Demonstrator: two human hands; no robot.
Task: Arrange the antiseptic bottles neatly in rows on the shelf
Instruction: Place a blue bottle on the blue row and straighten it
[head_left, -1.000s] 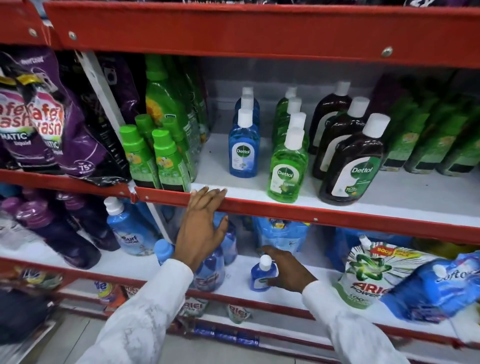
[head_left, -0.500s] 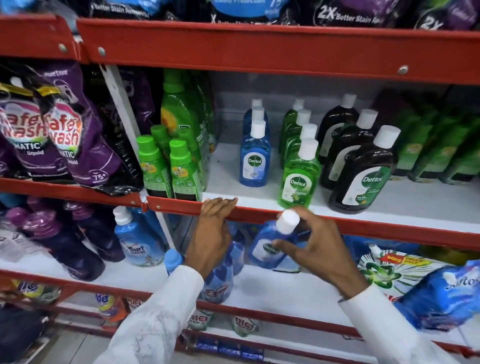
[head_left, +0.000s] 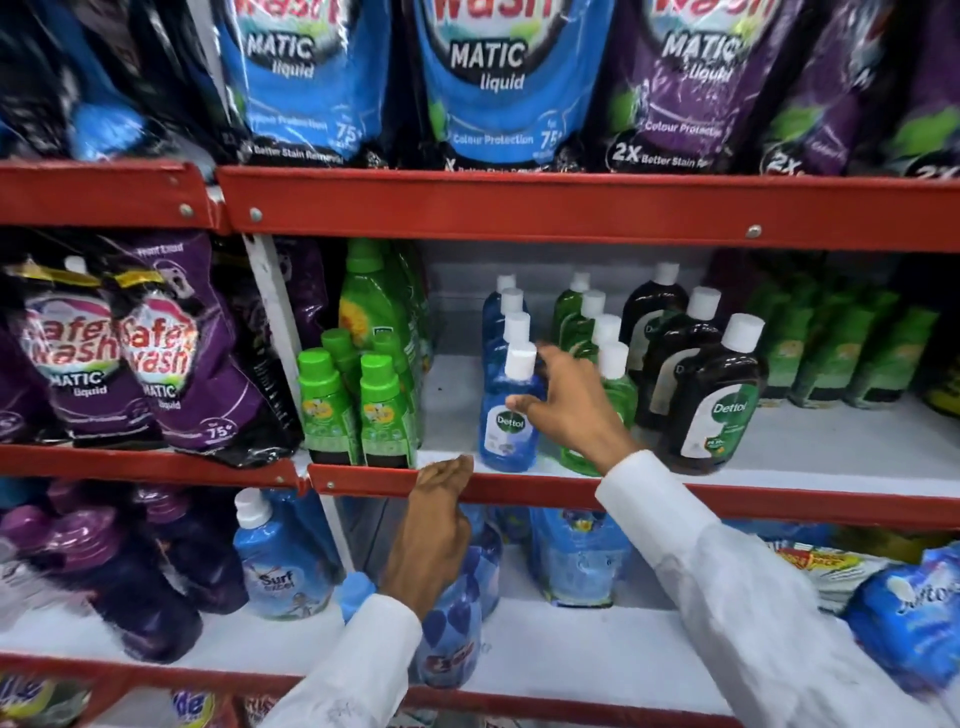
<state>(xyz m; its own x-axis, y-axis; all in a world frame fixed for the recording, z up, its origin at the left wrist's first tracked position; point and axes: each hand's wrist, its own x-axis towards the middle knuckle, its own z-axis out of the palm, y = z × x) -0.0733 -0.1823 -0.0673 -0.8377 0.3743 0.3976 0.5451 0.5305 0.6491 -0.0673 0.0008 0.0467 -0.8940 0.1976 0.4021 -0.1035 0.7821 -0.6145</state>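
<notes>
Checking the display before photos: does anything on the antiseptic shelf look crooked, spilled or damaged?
Nothing spilled or visibly damaged. The blue bottle at the front of its row, held by the right hand, looks upright and in line. The green and brown rows look straight.

A blue antiseptic bottle (head_left: 506, 415) with a white cap stands upright at the shelf (head_left: 831, 447) front, heading its row. Green bottles (head_left: 589, 322) and dark brown bottles (head_left: 714, 400) form rows beside it.
</notes>
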